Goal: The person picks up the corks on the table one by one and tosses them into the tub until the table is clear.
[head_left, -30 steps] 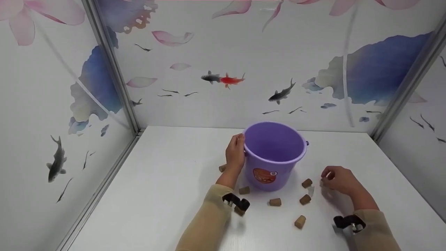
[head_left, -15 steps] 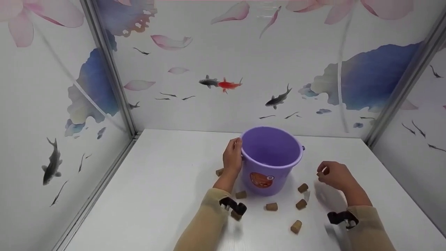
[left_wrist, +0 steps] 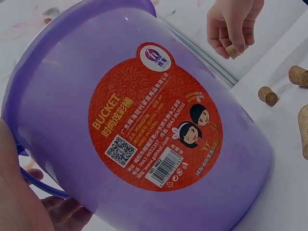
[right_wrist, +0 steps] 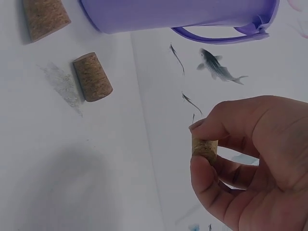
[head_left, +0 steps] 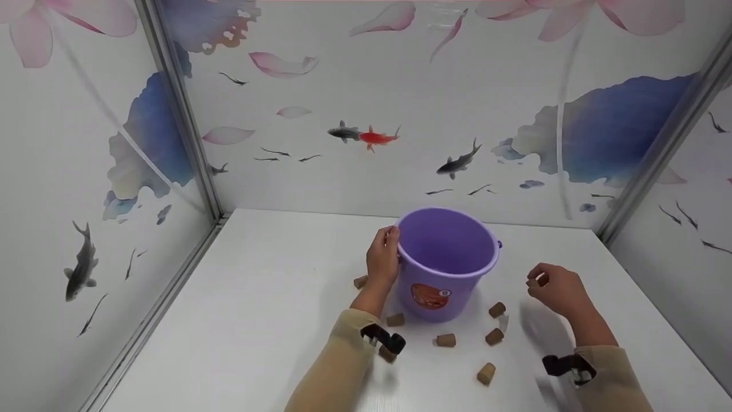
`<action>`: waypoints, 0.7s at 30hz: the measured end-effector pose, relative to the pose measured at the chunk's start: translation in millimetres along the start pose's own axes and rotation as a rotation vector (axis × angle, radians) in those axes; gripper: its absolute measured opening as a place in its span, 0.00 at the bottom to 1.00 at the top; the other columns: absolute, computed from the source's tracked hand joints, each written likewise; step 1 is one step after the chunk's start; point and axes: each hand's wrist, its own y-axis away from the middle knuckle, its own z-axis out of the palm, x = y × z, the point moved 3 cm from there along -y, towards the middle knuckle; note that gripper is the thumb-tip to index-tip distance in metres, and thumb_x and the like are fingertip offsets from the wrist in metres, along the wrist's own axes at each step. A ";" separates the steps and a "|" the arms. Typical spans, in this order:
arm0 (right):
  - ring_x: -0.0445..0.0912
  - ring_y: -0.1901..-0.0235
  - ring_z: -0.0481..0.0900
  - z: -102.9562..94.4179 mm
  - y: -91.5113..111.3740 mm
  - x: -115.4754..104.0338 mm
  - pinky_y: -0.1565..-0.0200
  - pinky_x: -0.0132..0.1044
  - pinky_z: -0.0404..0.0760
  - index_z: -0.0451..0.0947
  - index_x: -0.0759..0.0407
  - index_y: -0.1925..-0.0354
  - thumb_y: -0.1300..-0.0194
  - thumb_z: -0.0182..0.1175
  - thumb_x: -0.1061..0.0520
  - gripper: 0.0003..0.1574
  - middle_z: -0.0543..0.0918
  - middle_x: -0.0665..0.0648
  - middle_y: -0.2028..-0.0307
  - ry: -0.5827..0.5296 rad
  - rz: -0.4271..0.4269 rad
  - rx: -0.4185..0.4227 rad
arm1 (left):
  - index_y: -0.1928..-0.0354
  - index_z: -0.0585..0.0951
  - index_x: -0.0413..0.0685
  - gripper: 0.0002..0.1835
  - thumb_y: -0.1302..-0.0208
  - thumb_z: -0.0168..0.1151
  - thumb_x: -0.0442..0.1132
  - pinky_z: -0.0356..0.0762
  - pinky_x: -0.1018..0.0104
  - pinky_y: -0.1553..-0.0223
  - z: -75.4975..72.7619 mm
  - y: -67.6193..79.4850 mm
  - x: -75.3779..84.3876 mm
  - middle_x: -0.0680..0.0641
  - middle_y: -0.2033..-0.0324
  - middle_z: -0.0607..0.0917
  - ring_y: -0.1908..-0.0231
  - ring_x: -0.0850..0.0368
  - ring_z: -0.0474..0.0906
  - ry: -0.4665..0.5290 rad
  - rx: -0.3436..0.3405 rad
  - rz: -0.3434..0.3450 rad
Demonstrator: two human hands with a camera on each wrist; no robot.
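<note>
Seven loose corks (head_left: 486, 373) are lying on the table (head_left: 257, 326), seemingly left to do; right hand (head_left: 557, 290) is pinching one lifted cork (right_wrist: 204, 148), outside bucket (head_left: 461, 290); left hand (head_left: 382, 258) is gripping bucket's left side. Bucket bottom partly hiding, done count unclear.

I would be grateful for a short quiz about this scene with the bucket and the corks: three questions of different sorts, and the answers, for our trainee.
1. True or false: the right hand pinches a cork between thumb and fingers.
2. Where is the left hand? A) against the outer side of the purple bucket; B) down inside it; C) flat on the table.
3. Fill in: the background of the large printed label is mainly ____.

Key: 1. True. 2. A. 3. Red.
</note>
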 end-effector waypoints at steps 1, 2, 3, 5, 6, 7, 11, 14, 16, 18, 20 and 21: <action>0.49 0.69 0.80 -1.0 1.2 -0.1 0.69 0.41 0.75 0.83 0.64 0.53 0.30 0.62 0.57 0.13 0.86 0.63 0.64 -0.002 0.003 0.003 | 0.35 0.81 0.52 0.26 0.18 0.47 0.60 0.85 0.58 0.51 0.3 -0.1 -0.2 0.44 0.38 0.86 0.50 0.53 0.85 0.001 0.001 0.002; 0.49 0.69 0.80 -1.7 2.0 -0.4 0.69 0.42 0.76 0.83 0.65 0.52 0.30 0.62 0.57 0.13 0.87 0.63 0.63 -0.003 0.007 0.008 | 0.35 0.81 0.52 0.26 0.18 0.47 0.60 0.85 0.58 0.52 0.5 -0.3 -0.6 0.45 0.39 0.86 0.50 0.53 0.85 0.000 0.003 0.005; 0.49 0.69 0.81 -2.6 2.6 -1.0 0.68 0.42 0.76 0.83 0.65 0.52 0.29 0.61 0.57 0.14 0.87 0.64 0.63 -0.001 0.007 0.014 | 0.35 0.81 0.52 0.26 0.18 0.47 0.60 0.85 0.58 0.51 0.6 -0.5 -0.6 0.45 0.39 0.86 0.50 0.54 0.84 -0.003 0.005 0.009; 0.50 0.68 0.82 -4.2 3.0 -3.1 0.68 0.42 0.76 0.84 0.66 0.51 0.29 0.61 0.56 0.15 0.88 0.65 0.62 0.000 0.009 0.029 | 0.36 0.82 0.52 0.26 0.18 0.47 0.59 0.85 0.55 0.49 0.7 -1.1 -1.0 0.44 0.41 0.86 0.49 0.52 0.84 -0.004 0.009 0.017; 0.50 0.67 0.83 -5.1 3.0 -4.4 0.67 0.42 0.77 0.84 0.66 0.50 0.28 0.61 0.56 0.16 0.88 0.65 0.62 -0.001 0.009 0.040 | 0.36 0.82 0.52 0.26 0.18 0.47 0.59 0.84 0.54 0.47 0.6 -1.5 -1.0 0.44 0.41 0.87 0.48 0.52 0.84 -0.011 0.011 0.021; 0.51 0.67 0.84 -6.4 3.1 -5.2 0.67 0.42 0.77 0.84 0.66 0.50 0.28 0.61 0.56 0.16 0.89 0.65 0.61 -0.002 0.010 0.049 | 0.36 0.82 0.52 0.26 0.18 0.47 0.59 0.83 0.53 0.45 1.1 -1.7 -1.5 0.45 0.40 0.87 0.46 0.51 0.84 -0.018 0.012 0.023; 0.54 0.64 0.85 -10.9 2.2 -9.0 0.65 0.42 0.78 0.85 0.67 0.48 0.27 0.60 0.55 0.18 0.89 0.67 0.59 -0.014 0.021 0.083 | 0.35 0.82 0.51 0.26 0.18 0.47 0.59 0.81 0.47 0.39 1.5 -1.2 -1.0 0.44 0.38 0.86 0.39 0.48 0.82 -0.039 0.012 0.028; 0.56 0.61 0.85 -14.1 1.3 -12.9 0.64 0.44 0.79 0.85 0.67 0.46 0.26 0.60 0.54 0.19 0.89 0.68 0.58 -0.021 0.023 0.102 | 0.35 0.81 0.51 0.26 0.18 0.46 0.59 0.79 0.46 0.36 0.7 -0.7 -1.2 0.44 0.37 0.86 0.36 0.46 0.81 -0.046 0.011 0.029; 0.59 0.60 0.86 -16.4 1.1 -16.3 0.62 0.47 0.81 0.85 0.67 0.45 0.25 0.60 0.54 0.20 0.89 0.69 0.57 -0.023 0.013 0.116 | 0.35 0.82 0.50 0.26 0.18 0.46 0.58 0.78 0.44 0.34 0.0 -0.4 -1.3 0.44 0.36 0.85 0.34 0.45 0.80 -0.045 0.014 0.035; 0.62 0.58 0.86 -19.1 1.1 -19.8 0.60 0.51 0.83 0.85 0.67 0.44 0.25 0.59 0.54 0.21 0.89 0.70 0.55 -0.029 0.003 0.138 | 0.36 0.82 0.49 0.26 0.17 0.46 0.57 0.77 0.43 0.33 -0.2 -0.3 -1.2 0.43 0.37 0.86 0.34 0.43 0.80 -0.046 0.018 0.047; 0.63 0.56 0.87 -21.9 1.6 -23.8 0.59 0.52 0.83 0.85 0.68 0.43 0.24 0.59 0.54 0.21 0.89 0.70 0.54 -0.033 0.000 0.165 | 0.37 0.82 0.49 0.25 0.17 0.46 0.57 0.76 0.43 0.32 0.3 -0.3 -1.3 0.43 0.37 0.86 0.33 0.43 0.79 -0.041 0.019 0.055; 0.63 0.56 0.87 -23.3 1.7 -25.4 0.59 0.52 0.83 0.84 0.68 0.42 0.24 0.58 0.54 0.22 0.89 0.71 0.54 -0.034 0.003 0.179 | 0.37 0.82 0.49 0.25 0.17 0.46 0.57 0.76 0.42 0.32 0.8 -0.1 -1.4 0.43 0.37 0.85 0.33 0.43 0.79 -0.041 0.018 0.057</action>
